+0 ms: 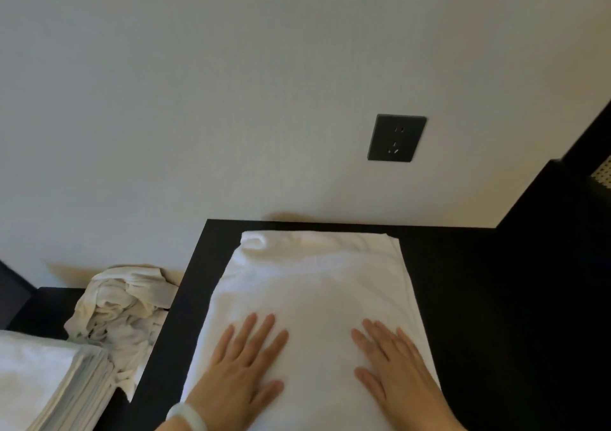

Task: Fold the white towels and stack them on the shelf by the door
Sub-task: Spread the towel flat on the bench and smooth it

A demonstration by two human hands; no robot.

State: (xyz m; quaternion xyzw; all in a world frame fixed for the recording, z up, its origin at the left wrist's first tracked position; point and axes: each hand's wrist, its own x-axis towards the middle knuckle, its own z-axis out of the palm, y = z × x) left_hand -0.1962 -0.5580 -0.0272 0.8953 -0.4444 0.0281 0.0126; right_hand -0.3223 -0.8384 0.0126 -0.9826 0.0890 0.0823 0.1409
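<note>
Pale wall (198, 100) fills the upper view; a dark power socket (396, 138) sits on it, right of centre. Below, a dark table (463, 298) butts against the wall. A white towel (314, 282) lies folded flat on the table, long edges running away from the person, its far left corner slightly rolled. To the left and lower, a crumpled heap of white towels (115, 308) rests against the wall, touching the table's left edge. At bottom left, a neat stack of folded towels (43, 374) sits just beside the heap.

Both hands rest palm-down on the near part of the flat towel, fingers straight and slightly spread, gripping nothing. Left hand (241, 364) is near the towel's left side; right hand (396, 364) near its right edge. A white wristband (186, 414) circles the left wrist.
</note>
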